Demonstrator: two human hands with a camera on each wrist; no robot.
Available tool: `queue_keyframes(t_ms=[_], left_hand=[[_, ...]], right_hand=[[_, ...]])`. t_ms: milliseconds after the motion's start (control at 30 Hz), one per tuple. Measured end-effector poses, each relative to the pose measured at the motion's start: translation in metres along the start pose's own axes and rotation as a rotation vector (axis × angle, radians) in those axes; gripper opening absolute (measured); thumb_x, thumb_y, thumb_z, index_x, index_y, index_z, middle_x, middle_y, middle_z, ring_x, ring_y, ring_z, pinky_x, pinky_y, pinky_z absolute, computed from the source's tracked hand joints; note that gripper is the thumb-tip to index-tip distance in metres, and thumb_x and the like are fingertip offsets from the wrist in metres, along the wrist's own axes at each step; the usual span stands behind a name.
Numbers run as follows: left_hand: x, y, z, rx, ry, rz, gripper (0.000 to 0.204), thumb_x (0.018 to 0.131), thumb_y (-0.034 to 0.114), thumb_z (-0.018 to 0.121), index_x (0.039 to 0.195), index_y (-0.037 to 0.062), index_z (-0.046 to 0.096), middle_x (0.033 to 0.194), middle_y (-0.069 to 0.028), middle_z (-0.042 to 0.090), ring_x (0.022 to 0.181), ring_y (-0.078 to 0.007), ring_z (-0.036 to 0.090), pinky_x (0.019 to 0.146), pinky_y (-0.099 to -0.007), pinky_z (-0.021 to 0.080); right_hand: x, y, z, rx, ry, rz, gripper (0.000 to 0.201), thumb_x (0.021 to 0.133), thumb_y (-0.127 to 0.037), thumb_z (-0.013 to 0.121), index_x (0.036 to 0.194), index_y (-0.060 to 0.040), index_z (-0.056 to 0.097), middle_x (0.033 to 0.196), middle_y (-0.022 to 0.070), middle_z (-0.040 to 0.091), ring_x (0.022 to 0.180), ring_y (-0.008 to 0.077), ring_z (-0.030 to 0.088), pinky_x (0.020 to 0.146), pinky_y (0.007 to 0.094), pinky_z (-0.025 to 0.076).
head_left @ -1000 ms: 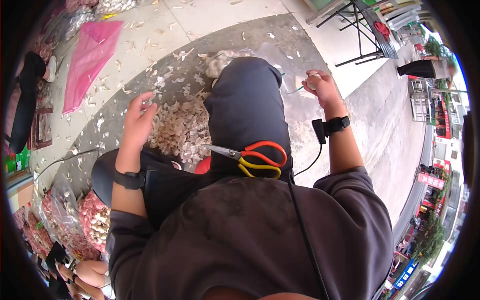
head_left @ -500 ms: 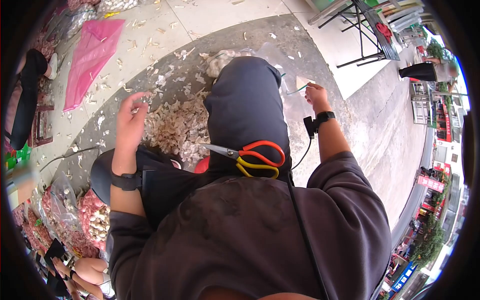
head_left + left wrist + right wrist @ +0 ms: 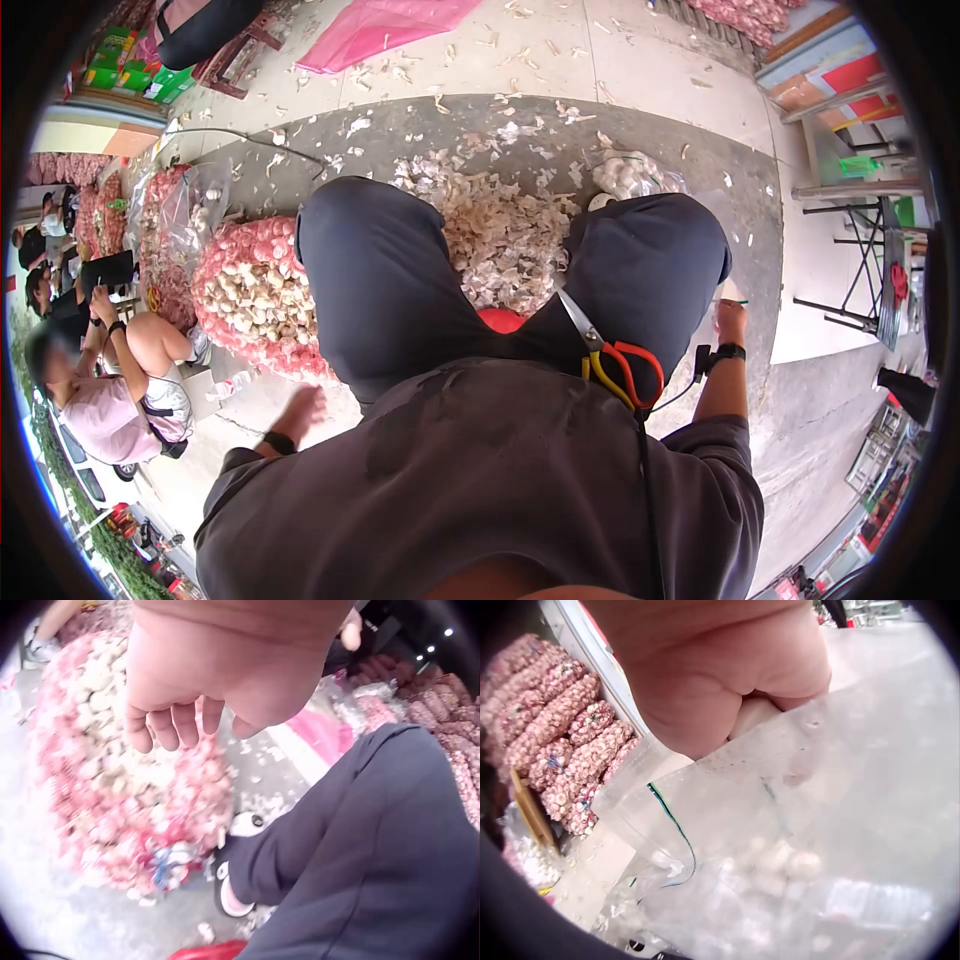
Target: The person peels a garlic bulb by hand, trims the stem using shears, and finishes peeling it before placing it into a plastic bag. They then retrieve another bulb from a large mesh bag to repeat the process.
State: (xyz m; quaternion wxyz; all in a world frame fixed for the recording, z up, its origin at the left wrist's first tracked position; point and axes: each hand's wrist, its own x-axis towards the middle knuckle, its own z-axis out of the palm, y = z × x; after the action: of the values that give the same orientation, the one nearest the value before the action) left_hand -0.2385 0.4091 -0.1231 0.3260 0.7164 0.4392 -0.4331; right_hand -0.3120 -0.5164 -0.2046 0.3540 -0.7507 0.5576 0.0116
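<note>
Fingers loosely bent and holding nothing, the left hand (image 3: 303, 412) (image 3: 217, 675) hangs above a pink mesh sack (image 3: 325, 368) (image 3: 67, 825) full of garlic bulbs (image 3: 262, 300) (image 3: 105, 697). Beyond the right knee is the right hand (image 3: 731, 320) (image 3: 727, 682), at the mouth of a clear plastic bag (image 3: 870, 780). A pale garlic bulb (image 3: 754, 718) shows in its grip in the right wrist view; the bag's film mostly hides its fingertips. Blurred pale bulbs (image 3: 802, 864) show through the film lower down.
Scissors (image 3: 630, 372) with red and yellow handles lie on the right thigh. Garlic skins (image 3: 500, 235) are heaped between the legs. A seated person (image 3: 105, 385) is at the left; a folding table (image 3: 880, 270) stands at the right.
The head view has turned toward the left. The left hand has moved from beside the skins to over the sack; the right hand has lowered to the clear bag.
</note>
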Motion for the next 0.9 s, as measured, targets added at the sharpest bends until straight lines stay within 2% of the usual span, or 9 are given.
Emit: queue_keyframes(t_ms=[67,133,233,333,433,567,733,900], left_hand=[[0.017,-0.074,0.059,0.023,-0.107,-0.013,0.03,0.091,0.037,0.058,0.101,0.0096,0.062,0.083,-0.0039,0.058,0.078,-0.0153,0.056,0.073,-0.033,0.045],[0.025,-0.096,0.11,-0.018,-0.148,0.025,0.029,0.091,0.036,0.058,0.102,0.0093,0.062,0.083,-0.004,0.058,0.078,-0.0152,0.056,0.072,-0.0327,0.045],[0.03,-0.097,0.15,-0.106,-0.148,0.072,0.029,0.091,0.035,0.058,0.102,0.0089,0.062,0.084,-0.0041,0.059,0.077,-0.0151,0.056,0.072,-0.0324,0.045],[0.03,-0.091,0.17,-0.168,-0.141,0.109,0.028,0.091,0.033,0.057,0.103,0.0085,0.062,0.084,-0.0042,0.059,0.077,-0.0149,0.056,0.071,-0.032,0.045],[0.03,-0.089,0.177,-0.194,-0.135,0.137,0.027,0.091,0.032,0.057,0.104,0.0081,0.062,0.084,-0.0044,0.06,0.076,-0.0148,0.056,0.07,-0.0316,0.045],[0.029,-0.085,0.184,-0.208,-0.133,0.148,0.027,0.092,0.03,0.057,0.105,0.0076,0.062,0.085,-0.0045,0.06,0.075,-0.0147,0.057,0.069,-0.0311,0.046],[0.033,-0.087,0.193,-0.225,-0.138,0.139,0.026,0.092,0.028,0.057,0.106,0.007,0.062,0.085,-0.0047,0.061,0.075,-0.0145,0.057,0.068,-0.0305,0.046],[0.034,-0.092,0.199,-0.243,-0.144,0.127,0.025,0.092,0.026,0.056,0.107,0.0063,0.062,0.086,-0.0049,0.062,0.074,-0.0143,0.057,0.067,-0.0298,0.046]], right_hand=[[-0.008,-0.011,0.008,-0.01,-0.026,-0.021,0.022,0.085,-0.01,0.051,0.094,-0.0057,0.07,0.063,0.0029,0.06,0.049,0.0131,0.056,0.04,0.0281,0.042],[-0.008,-0.014,0.007,0.009,-0.078,-0.023,0.024,0.085,-0.009,0.048,0.093,-0.005,0.071,0.062,0.0047,0.06,0.048,0.015,0.057,0.041,0.0286,0.043],[-0.016,-0.019,0.005,-0.027,-0.135,-0.073,0.024,0.085,-0.009,0.048,0.092,-0.0047,0.071,0.062,0.0056,0.061,0.049,0.0156,0.058,0.041,0.0282,0.044],[-0.016,-0.031,0.009,-0.106,-0.093,-0.067,0.024,0.084,-0.009,0.049,0.092,-0.0027,0.07,0.064,0.0064,0.062,0.05,0.0168,0.06,0.045,0.0291,0.045],[-0.038,-0.059,0.005,-0.22,-0.074,-0.237,0.024,0.082,-0.009,0.048,0.088,-0.0034,0.071,0.066,0.0073,0.064,0.053,0.0177,0.061,0.048,0.0306,0.047],[-0.03,-0.047,0.016,-0.215,-0.02,-0.425,0.025,0.08,-0.009,0.049,0.088,-0.0017,0.072,0.07,0.0103,0.066,0.059,0.0193,0.064,0.056,0.0328,0.051],[-0.052,-0.048,0.021,-0.158,-0.091,-0.178,0.027,0.083,-0.01,0.048,0.094,0.0009,0.07,0.075,0.0112,0.066,0.064,0.0226,0.065,0.052,0.0343,0.054],[-0.038,-0.023,0.03,-0.049,-0.156,-0.106,0.029,0.086,-0.009,0.045,0.101,0.0015,0.067,0.087,0.0133,0.067,0.072,0.0238,0.066,0.059,0.0374,0.058]])
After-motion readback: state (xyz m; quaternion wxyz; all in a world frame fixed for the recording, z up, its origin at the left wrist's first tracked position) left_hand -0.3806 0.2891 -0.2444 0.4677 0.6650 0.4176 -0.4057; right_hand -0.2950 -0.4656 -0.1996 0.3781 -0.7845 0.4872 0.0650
